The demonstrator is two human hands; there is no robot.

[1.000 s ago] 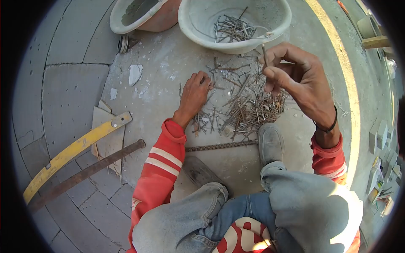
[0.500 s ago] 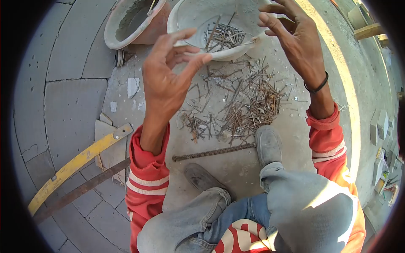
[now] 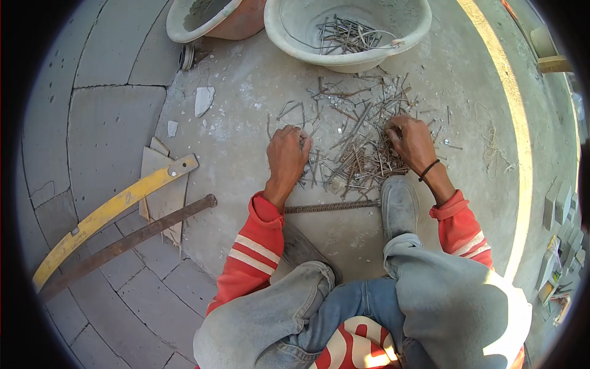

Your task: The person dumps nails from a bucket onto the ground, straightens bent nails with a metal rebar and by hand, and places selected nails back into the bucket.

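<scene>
A loose heap of rusty, partly bent nails [image 3: 359, 163] lies on the concrete between my shoes and a whitish bucket [image 3: 326, 58]. More nails [image 3: 350, 37] rest in the bottom of that bucket. My left hand [image 3: 286, 157] is down at the heap's left edge, fingers curled and pressed together; what they pinch is hidden. At the right side of the heap, my right hand [image 3: 412, 142] reaches in with bent, closed fingers among the nails. Its fingertips are covered, so I cannot make out what they hold. A ribbed steel bar [image 3: 335, 207] lies just in front of my shoes.
Another bucket [image 3: 230, 21] with grey residue stands at the upper left. A yellow curved metal strip [image 3: 117, 212] and a rusty flat bar [image 3: 135, 237] lie at left over broken board pieces [image 3: 153, 178]. Tangled string [image 3: 493, 147] is on the floor at right.
Both hands have come down from beside the bucket to the nail heap, and their spread fingers have closed. The view has shifted, placing the buckets higher in the picture.
</scene>
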